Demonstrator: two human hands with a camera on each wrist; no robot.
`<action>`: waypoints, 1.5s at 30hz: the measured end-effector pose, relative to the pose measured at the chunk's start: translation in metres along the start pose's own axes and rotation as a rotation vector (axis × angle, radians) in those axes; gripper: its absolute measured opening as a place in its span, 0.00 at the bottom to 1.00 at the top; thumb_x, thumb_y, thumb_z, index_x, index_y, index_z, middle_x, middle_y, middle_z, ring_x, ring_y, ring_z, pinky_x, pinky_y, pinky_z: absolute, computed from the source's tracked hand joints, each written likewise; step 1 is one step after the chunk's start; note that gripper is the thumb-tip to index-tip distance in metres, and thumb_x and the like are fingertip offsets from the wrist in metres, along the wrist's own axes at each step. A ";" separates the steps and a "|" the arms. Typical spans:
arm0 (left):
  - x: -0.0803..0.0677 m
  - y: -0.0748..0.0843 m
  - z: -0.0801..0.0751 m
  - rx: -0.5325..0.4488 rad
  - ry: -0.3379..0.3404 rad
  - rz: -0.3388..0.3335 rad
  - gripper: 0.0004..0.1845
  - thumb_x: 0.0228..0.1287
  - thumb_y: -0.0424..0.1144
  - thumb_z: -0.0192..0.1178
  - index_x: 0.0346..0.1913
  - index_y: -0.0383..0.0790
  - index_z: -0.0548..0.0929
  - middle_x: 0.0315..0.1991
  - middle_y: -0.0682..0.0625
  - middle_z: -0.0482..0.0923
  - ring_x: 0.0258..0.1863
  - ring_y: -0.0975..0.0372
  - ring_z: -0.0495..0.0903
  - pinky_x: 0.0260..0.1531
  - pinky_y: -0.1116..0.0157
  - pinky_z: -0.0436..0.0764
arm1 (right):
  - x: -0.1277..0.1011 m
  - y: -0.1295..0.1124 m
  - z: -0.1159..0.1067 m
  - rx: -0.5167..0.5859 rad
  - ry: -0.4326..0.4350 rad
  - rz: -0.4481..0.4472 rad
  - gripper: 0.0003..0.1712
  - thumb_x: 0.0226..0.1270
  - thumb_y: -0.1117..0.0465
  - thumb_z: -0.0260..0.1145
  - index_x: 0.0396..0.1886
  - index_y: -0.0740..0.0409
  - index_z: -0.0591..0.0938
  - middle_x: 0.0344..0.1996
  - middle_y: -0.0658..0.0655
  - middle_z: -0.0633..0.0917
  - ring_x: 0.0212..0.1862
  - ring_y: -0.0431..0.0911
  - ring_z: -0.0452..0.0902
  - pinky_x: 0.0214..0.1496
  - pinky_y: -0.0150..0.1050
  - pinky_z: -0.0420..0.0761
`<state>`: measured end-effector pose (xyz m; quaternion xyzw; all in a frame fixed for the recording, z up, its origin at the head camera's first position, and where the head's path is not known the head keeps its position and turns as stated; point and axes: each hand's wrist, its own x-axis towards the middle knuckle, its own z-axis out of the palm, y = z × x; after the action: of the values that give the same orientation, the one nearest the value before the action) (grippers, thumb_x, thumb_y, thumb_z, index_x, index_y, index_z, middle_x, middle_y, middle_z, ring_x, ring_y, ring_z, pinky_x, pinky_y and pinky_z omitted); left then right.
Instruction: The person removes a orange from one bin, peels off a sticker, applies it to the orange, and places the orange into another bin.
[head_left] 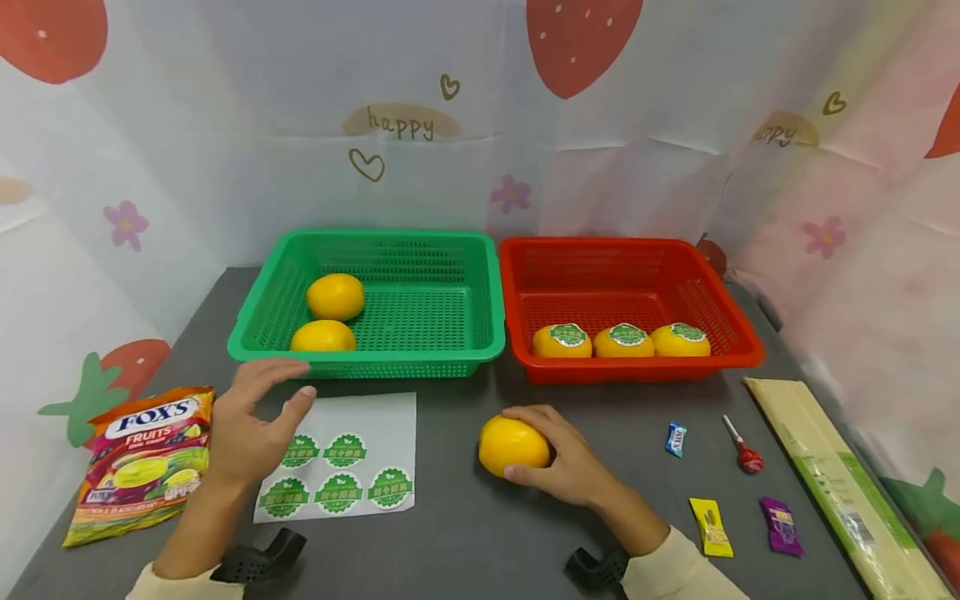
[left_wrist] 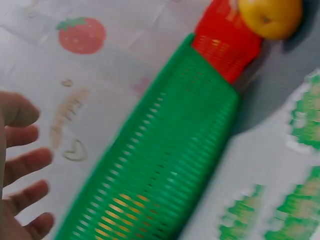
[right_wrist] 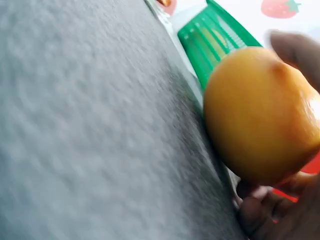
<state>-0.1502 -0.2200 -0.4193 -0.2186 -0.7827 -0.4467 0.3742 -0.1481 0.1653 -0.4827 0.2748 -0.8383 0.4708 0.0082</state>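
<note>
My right hand (head_left: 566,462) grips a lemon (head_left: 512,446) on the grey table, thumb on the near side and fingers over the far side. In the right wrist view the lemon (right_wrist: 257,115) sits close to the tabletop, with no sticker on the side that shows. My left hand (head_left: 251,437) holds nothing; its fingers are spread and relaxed near the left edge of a white sheet of green round stickers (head_left: 375,417). Part of that sheet is hidden behind the hand. In the left wrist view, the fingers (left_wrist: 30,165) appear apart from the green basket (left_wrist: 165,135).
A green basket (head_left: 367,367) with two plain lemons stands at the back. Beside it, a red basket (head_left: 637,372) holds three stickered lemons. A candy bag (head_left: 146,467) lies left. Small wrapped candies, a lollipop (head_left: 748,458) and a long green-and-cream packet (head_left: 847,492) lie right.
</note>
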 end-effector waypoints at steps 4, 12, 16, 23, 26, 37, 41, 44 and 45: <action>-0.018 -0.006 0.011 0.012 -0.195 -0.139 0.18 0.49 0.20 0.66 0.45 0.33 0.85 0.45 0.44 0.81 0.50 0.62 0.72 0.49 0.70 0.67 | -0.005 0.003 -0.003 -0.005 -0.027 0.002 0.45 0.48 0.54 0.79 0.68 0.45 0.71 0.58 0.47 0.69 0.51 0.47 0.71 0.50 0.53 0.71; -0.052 -0.034 0.023 0.066 -0.347 -0.291 0.15 0.54 0.22 0.62 0.46 0.31 0.85 0.47 0.47 0.80 0.51 0.55 0.72 0.49 0.55 0.68 | -0.008 0.003 -0.006 0.012 -0.066 0.026 0.49 0.49 0.58 0.79 0.70 0.37 0.66 0.58 0.48 0.66 0.52 0.47 0.70 0.53 0.54 0.70; -0.058 -0.039 0.027 0.111 -0.398 -0.307 0.13 0.55 0.24 0.62 0.44 0.30 0.86 0.47 0.45 0.80 0.52 0.51 0.71 0.50 0.48 0.67 | -0.008 0.004 -0.007 0.029 -0.074 0.025 0.49 0.49 0.59 0.79 0.71 0.45 0.66 0.57 0.49 0.67 0.52 0.48 0.70 0.53 0.54 0.69; -0.055 -0.034 0.031 0.171 -0.419 -0.285 0.04 0.54 0.26 0.68 0.32 0.37 0.86 0.42 0.45 0.76 0.48 0.50 0.69 0.44 0.47 0.67 | -0.007 0.005 -0.011 0.028 -0.083 0.011 0.50 0.50 0.58 0.78 0.72 0.48 0.65 0.58 0.48 0.67 0.52 0.47 0.70 0.54 0.54 0.69; -0.054 -0.033 0.031 0.163 -0.391 -0.311 0.07 0.58 0.25 0.65 0.31 0.41 0.83 0.36 0.50 0.74 0.43 0.54 0.68 0.40 0.52 0.67 | -0.007 0.005 -0.011 0.025 -0.088 0.009 0.50 0.50 0.57 0.78 0.72 0.48 0.64 0.58 0.49 0.67 0.52 0.47 0.70 0.54 0.54 0.69; -0.041 -0.026 0.022 0.079 -0.210 -0.089 0.10 0.54 0.20 0.64 0.32 0.39 0.82 0.34 0.49 0.76 0.43 0.54 0.67 0.44 0.56 0.61 | -0.004 0.004 -0.007 -0.025 -0.068 -0.046 0.53 0.48 0.58 0.79 0.74 0.44 0.62 0.59 0.50 0.67 0.53 0.47 0.70 0.53 0.55 0.71; -0.025 -0.004 0.025 0.020 -0.203 -0.034 0.12 0.51 0.19 0.66 0.34 0.40 0.84 0.28 0.55 0.75 0.37 0.57 0.66 0.40 0.62 0.61 | -0.002 0.005 -0.004 -0.022 -0.059 -0.038 0.55 0.47 0.58 0.80 0.74 0.47 0.61 0.60 0.48 0.69 0.55 0.45 0.69 0.56 0.54 0.70; -0.013 0.018 0.037 -0.074 -0.246 -0.026 0.14 0.52 0.18 0.66 0.35 0.40 0.85 0.27 0.57 0.75 0.35 0.58 0.66 0.38 0.63 0.62 | -0.002 0.004 -0.003 -0.019 -0.063 -0.010 0.53 0.46 0.58 0.81 0.72 0.53 0.63 0.61 0.47 0.70 0.56 0.44 0.69 0.58 0.54 0.69; -0.009 0.026 0.042 -0.108 -0.263 -0.031 0.14 0.53 0.18 0.65 0.36 0.41 0.85 0.27 0.57 0.76 0.35 0.58 0.66 0.37 0.63 0.63 | -0.002 0.004 -0.003 -0.019 -0.069 -0.003 0.53 0.46 0.57 0.80 0.71 0.54 0.63 0.61 0.47 0.70 0.56 0.44 0.70 0.58 0.54 0.69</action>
<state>-0.1430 -0.1706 -0.4259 -0.2828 -0.8031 -0.4614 0.2493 -0.1485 0.1700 -0.4849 0.2918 -0.8421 0.4532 -0.0173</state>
